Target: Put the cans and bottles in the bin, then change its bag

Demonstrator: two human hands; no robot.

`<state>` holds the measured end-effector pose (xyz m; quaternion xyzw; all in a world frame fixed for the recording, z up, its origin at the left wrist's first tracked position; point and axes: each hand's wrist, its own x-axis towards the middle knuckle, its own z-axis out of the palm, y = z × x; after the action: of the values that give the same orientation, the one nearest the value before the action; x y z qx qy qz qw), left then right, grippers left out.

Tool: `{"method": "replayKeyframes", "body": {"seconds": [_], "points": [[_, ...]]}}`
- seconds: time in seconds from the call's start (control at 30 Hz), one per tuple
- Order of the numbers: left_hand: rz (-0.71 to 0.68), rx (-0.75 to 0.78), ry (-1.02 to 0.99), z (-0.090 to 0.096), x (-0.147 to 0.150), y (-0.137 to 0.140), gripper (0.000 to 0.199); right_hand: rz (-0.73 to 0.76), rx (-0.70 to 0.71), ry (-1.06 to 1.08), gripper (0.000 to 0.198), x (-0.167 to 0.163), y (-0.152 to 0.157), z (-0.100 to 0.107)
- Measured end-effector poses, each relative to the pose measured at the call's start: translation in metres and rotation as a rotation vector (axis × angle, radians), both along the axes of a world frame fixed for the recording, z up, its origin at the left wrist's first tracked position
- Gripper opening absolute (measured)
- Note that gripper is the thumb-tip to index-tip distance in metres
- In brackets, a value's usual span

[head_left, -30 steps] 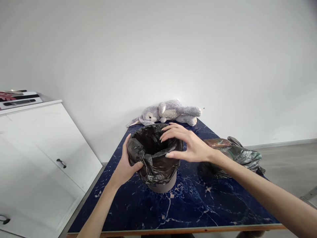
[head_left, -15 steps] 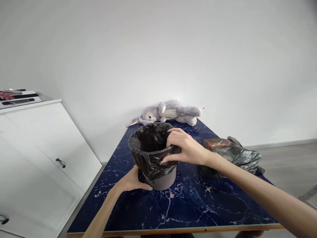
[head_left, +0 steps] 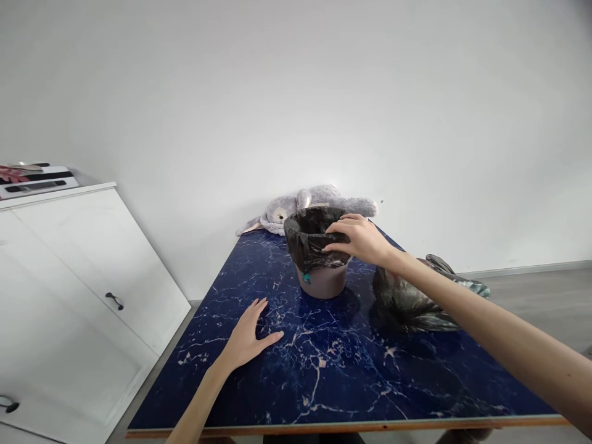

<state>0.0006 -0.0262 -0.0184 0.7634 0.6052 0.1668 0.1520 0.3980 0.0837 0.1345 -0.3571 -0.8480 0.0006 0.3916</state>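
A grey-brown trash bin (head_left: 324,283) lined with a black garbage bag (head_left: 308,246) stands toward the far part of the blue marbled table (head_left: 277,382). My right hand (head_left: 358,240) grips the bin's near right rim through the bag, fingers inside and thumb outside. Apart from the bin, my left hand (head_left: 247,336) is over the table to the near left, fingers stretched and thumb spread, holding nothing. Right of the bin lies a filled black plastic bag (head_left: 407,299), partly hidden by my right forearm.
A grey plush rabbit (head_left: 280,213) lies along the back edge against the white wall (head_left: 296,92), partly behind the bin. To the left stands a white cabinet (head_left: 83,296) with dark handles and some items on top.
The bin has moved away from me and slightly right, with my right hand on its rim. My left hand has let go of the bin's side and stayed at the near left.
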Motion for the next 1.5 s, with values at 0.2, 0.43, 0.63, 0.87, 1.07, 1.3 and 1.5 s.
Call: {"method": "replayKeyframes", "body": {"seconds": [0.2,0.43,0.63,0.87,1.07,1.3,1.5], "points": [[0.014,0.011,0.012,0.006,0.007,-0.005,0.091,-0.268,0.033,-0.101,0.038,0.035,0.034,-0.003],[0.004,0.028,0.007,0.007,0.009,-0.006,0.086,-0.511,0.042,-0.221,0.044,0.082,0.053,-0.003],[0.012,0.020,0.007,0.008,0.011,-0.006,0.085,-0.639,0.055,-0.260,0.041,0.119,0.058,-0.008],[-0.003,0.038,0.026,0.010,0.013,-0.007,0.081,-0.681,0.044,-0.284,0.041,0.121,0.045,-0.007],[-0.018,0.066,0.070,0.002,0.019,-0.018,0.069,-0.394,0.246,-0.045,0.040,0.064,-0.026,-0.015],[-0.003,0.101,0.186,-0.007,0.026,-0.035,0.065,0.164,-0.115,0.072,0.020,-0.005,-0.116,-0.080],[-0.019,0.211,0.274,-0.019,0.024,-0.048,0.063,0.128,-0.596,0.352,0.018,-0.020,-0.138,-0.149]]}}
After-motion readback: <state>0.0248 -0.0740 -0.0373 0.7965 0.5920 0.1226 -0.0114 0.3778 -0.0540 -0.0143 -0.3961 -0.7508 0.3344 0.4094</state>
